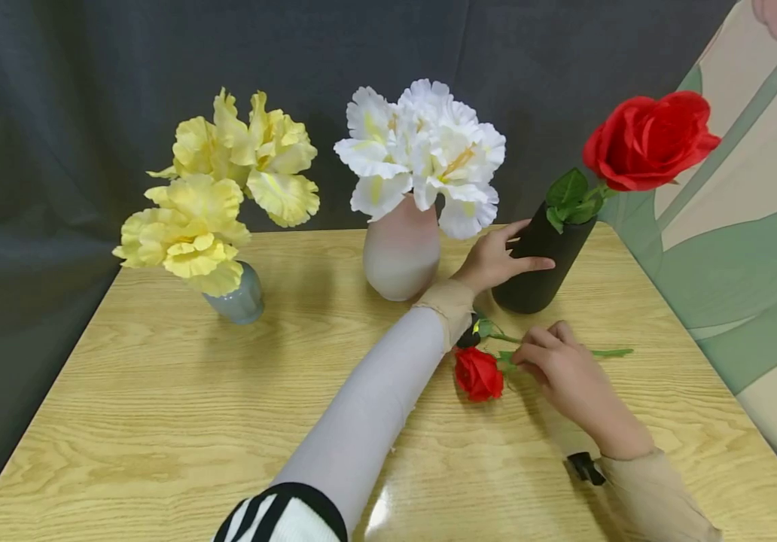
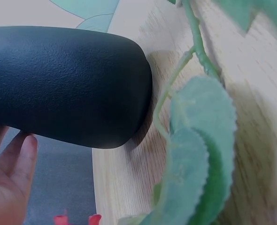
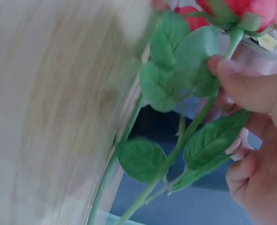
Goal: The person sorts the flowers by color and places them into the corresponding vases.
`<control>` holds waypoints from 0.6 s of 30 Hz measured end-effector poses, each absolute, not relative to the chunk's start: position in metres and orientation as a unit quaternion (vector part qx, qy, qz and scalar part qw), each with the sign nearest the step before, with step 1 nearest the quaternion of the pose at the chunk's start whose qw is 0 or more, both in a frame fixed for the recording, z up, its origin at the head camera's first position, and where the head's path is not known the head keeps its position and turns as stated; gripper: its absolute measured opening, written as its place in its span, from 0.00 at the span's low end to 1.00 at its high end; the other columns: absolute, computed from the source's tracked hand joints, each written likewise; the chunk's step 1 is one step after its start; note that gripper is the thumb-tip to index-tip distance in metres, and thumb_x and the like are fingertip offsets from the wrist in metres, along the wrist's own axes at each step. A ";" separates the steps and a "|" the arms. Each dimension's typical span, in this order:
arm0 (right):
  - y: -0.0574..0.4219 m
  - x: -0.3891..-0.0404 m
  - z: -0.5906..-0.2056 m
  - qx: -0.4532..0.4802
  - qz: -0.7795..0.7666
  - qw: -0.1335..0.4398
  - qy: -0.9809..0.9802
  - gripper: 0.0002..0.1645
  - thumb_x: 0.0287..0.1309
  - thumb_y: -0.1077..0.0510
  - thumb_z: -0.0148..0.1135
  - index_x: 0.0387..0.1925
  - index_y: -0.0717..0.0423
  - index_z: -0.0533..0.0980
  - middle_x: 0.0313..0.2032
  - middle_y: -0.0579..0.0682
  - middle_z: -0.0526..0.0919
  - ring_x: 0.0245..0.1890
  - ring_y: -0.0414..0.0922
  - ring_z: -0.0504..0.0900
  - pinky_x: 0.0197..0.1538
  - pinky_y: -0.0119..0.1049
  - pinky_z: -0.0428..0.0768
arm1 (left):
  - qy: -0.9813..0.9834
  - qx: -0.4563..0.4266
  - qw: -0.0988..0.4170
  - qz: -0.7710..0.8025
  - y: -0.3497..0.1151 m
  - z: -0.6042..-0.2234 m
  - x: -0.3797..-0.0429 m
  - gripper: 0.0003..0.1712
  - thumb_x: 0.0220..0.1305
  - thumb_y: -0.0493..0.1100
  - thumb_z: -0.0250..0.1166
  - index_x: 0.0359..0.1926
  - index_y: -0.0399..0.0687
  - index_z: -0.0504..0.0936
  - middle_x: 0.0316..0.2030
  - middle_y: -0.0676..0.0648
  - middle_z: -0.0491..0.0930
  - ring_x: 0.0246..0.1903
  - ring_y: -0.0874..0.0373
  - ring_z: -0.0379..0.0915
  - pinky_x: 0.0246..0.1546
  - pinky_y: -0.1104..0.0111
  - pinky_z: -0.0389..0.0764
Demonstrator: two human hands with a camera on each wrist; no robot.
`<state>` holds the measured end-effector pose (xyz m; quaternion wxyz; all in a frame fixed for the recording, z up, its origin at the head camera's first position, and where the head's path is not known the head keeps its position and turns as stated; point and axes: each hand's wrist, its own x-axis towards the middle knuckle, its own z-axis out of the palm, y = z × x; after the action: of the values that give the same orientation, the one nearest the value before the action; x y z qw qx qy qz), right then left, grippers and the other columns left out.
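Observation:
My left hand point(image 1: 497, 260) grips the side of a tall black vase point(image 1: 543, 263), thumb across its front. The vase leans to the right, and one large red rose point(image 1: 653, 143) with green leaves stands in it. In the left wrist view the vase's dark wall point(image 2: 68, 84) fills much of the picture, with the fingers along its lower side. Lower on the table, my right hand point(image 1: 568, 376) pinches the stem point(image 3: 176, 152) of a smaller red rose point(image 1: 479, 374) just below its bloom. Another green stem point(image 3: 108, 173) lies on the table beside it.
A pink-and-white vase point(image 1: 400, 256) with white flowers point(image 1: 429, 150) stands at the back middle. At the left is a grey-blue vase point(image 1: 242, 297) with yellow flowers point(image 1: 188, 233). A dark curtain point(image 1: 537, 53) hangs behind the wooden table point(image 1: 178, 421); a patterned cloth point(image 1: 754, 248) borders its right side.

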<state>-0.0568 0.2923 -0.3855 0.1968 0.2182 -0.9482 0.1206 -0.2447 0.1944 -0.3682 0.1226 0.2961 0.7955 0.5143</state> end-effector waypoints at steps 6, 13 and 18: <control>0.299 -0.054 -0.378 0.231 0.175 0.234 -0.928 0.13 0.40 0.73 0.74 0.28 0.56 0.83 0.33 0.46 0.80 0.36 0.48 0.66 0.41 0.38 0.64 | 0.791 0.297 0.127 0.520 0.193 -0.369 -0.246 0.48 0.54 0.55 0.76 0.74 0.57 0.65 0.71 0.58 0.67 0.65 0.62 0.70 0.56 0.78 0.75; 0.303 -0.053 -0.367 0.209 0.262 0.283 -0.899 0.20 0.66 0.48 0.55 0.31 0.58 0.82 0.37 0.52 0.81 0.40 0.44 0.63 0.43 0.29 0.59 | 0.787 0.294 0.128 0.527 0.192 -0.371 -0.246 0.48 0.55 0.55 0.76 0.74 0.57 0.65 0.71 0.58 0.67 0.65 0.62 0.70 0.57 0.77 0.75; 0.306 -0.055 -0.361 0.180 0.318 0.333 -0.869 0.32 0.68 0.37 0.49 0.30 0.61 0.81 0.38 0.43 0.82 0.43 0.35 0.62 0.44 0.32 0.57 | 0.789 0.298 0.126 0.523 0.191 -0.373 -0.246 0.48 0.55 0.56 0.76 0.74 0.56 0.65 0.71 0.57 0.67 0.66 0.62 0.70 0.58 0.77 0.75</control>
<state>-0.0549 0.3065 -0.3612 0.3332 0.1796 -0.8692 0.3183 -0.2460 0.1908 -0.3727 0.1259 0.2983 0.7887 0.5226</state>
